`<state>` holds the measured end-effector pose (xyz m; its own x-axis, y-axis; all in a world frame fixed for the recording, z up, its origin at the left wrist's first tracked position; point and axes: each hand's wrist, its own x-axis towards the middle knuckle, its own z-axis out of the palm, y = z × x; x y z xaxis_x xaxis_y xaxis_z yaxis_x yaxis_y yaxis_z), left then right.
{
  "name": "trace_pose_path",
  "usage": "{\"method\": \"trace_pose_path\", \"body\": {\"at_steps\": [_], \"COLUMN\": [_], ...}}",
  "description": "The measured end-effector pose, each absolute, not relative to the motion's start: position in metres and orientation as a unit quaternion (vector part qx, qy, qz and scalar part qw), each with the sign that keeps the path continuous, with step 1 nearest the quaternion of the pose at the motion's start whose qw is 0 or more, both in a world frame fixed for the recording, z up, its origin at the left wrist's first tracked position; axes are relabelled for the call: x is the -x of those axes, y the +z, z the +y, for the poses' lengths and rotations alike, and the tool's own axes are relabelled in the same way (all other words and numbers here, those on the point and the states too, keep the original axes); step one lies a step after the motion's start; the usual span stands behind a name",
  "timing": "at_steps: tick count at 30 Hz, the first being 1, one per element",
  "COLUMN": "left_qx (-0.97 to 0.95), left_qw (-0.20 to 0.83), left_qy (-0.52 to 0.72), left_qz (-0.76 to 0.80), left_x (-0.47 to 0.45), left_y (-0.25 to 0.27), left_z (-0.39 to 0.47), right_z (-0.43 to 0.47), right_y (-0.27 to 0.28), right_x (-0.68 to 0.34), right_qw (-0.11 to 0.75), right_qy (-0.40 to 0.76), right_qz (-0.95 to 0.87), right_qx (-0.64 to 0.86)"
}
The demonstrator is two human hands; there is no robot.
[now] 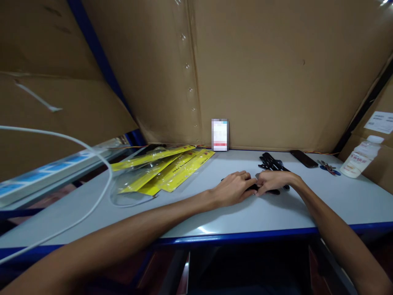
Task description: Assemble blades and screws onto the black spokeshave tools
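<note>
Over the right part of the grey table, my left hand (pixel 233 188) and my right hand (pixel 274 180) meet with their fingertips close together. Both are closed on a slim black object (pixel 253 187), mostly hidden by the fingers, so its kind cannot be made out. Just behind my right hand lies a pile of glossy black handle-like pieces (pixel 270 160). Another dark piece (pixel 273 191) shows under that hand, close to the tabletop.
Yellow cards with clear plastic packaging (pixel 184 170) lie left of my hands. A lit phone (pixel 220 135) leans against the cardboard wall (pixel 251 73). A dark phone (pixel 303 159), keys (pixel 328 167) and a bottle (pixel 362 157) stand right. A white cable (pixel 106 184) loops near a power strip (pixel 46 176).
</note>
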<state>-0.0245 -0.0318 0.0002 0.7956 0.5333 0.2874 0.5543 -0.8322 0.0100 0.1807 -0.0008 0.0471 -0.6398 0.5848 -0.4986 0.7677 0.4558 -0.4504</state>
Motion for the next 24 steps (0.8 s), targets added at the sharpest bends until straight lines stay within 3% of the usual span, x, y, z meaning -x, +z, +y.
{"method": "trace_pose_path", "body": {"at_steps": [7, 17, 24], "left_qx": [0.937, 0.943, 0.920], "left_qw": [0.063, 0.007, 0.051], "left_qy": [-0.107, -0.169, -0.192], "left_qz": [-0.326, -0.286, -0.338], "left_x": [0.0232, 0.0284, 0.0248], "left_y": [0.0059, -0.0018, -0.0013], "left_z": [-0.0360, -0.0286, -0.0297], "right_z": [-0.0012, 0.0004, -0.0016], "right_y": [0.0441, 0.0418, 0.0463], "right_x": [-0.1823, -0.1830, -0.1823], "right_qw": [0.130, 0.130, 0.137], "right_qy": [-0.403, -0.394, -0.396], "right_qz": [0.798, 0.806, 0.809], "right_qx": [-0.430, -0.422, -0.411]}}
